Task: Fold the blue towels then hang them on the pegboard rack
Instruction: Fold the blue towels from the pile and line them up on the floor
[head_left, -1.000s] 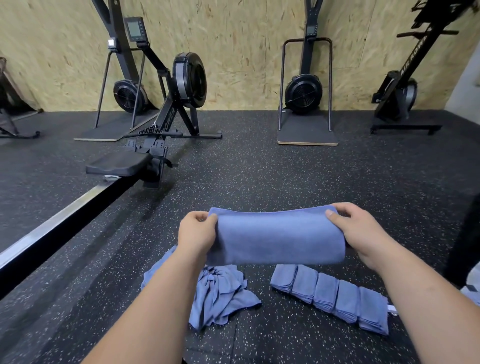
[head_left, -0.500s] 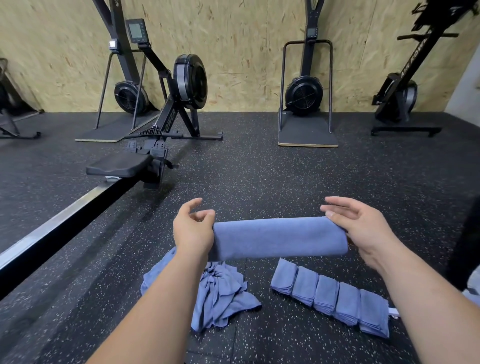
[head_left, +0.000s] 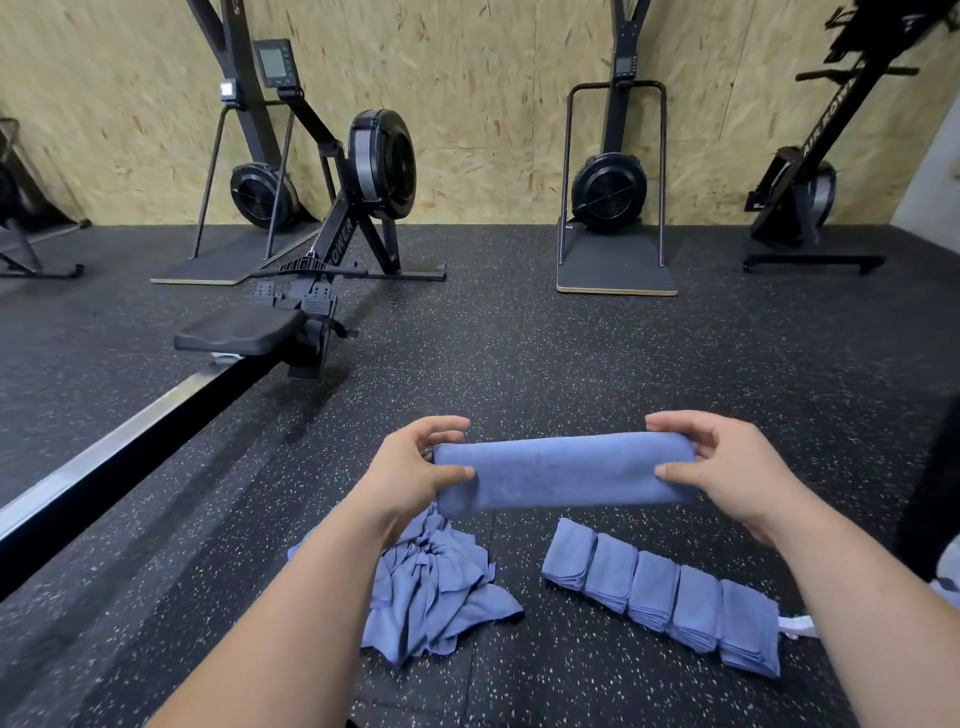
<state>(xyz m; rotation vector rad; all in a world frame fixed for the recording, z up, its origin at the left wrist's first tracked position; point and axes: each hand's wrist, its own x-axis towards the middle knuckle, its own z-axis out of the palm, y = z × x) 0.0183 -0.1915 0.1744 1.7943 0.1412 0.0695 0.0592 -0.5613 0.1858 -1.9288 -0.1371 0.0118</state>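
In the head view, a blue towel (head_left: 561, 470), already doubled into a long narrow band, hangs level in the air above the speckled black floor (head_left: 571, 364). The left hand (head_left: 410, 467) pinches its left end, thumb on the near face and fingers (head_left: 441, 423) reaching over the far edge. The right hand (head_left: 727, 467) holds the right end the same way. Both hands are therefore grasping the towel, neither one released nor clenched empty.

On the floor below, a loose heap (head_left: 431, 587) of unfolded blue towels lies under the left wrist. A row of folded towels (head_left: 665, 597), five small packets side by side and touching, lies under the right forearm. A rowing machine (head_left: 332, 249) stands beyond on the left, with more machines along the chipboard wall (head_left: 493, 104). No pegboard rack shows in this view.

The step in hand looks like folding, partway through one towel. The band is much longer than the finished packets, so the next move probably calls for bringing the two ends together. The edges need to stay matched and the layers must not slide apart, and the packet then goes beside the row. With the heap not yet folded, hanging seems some way off.
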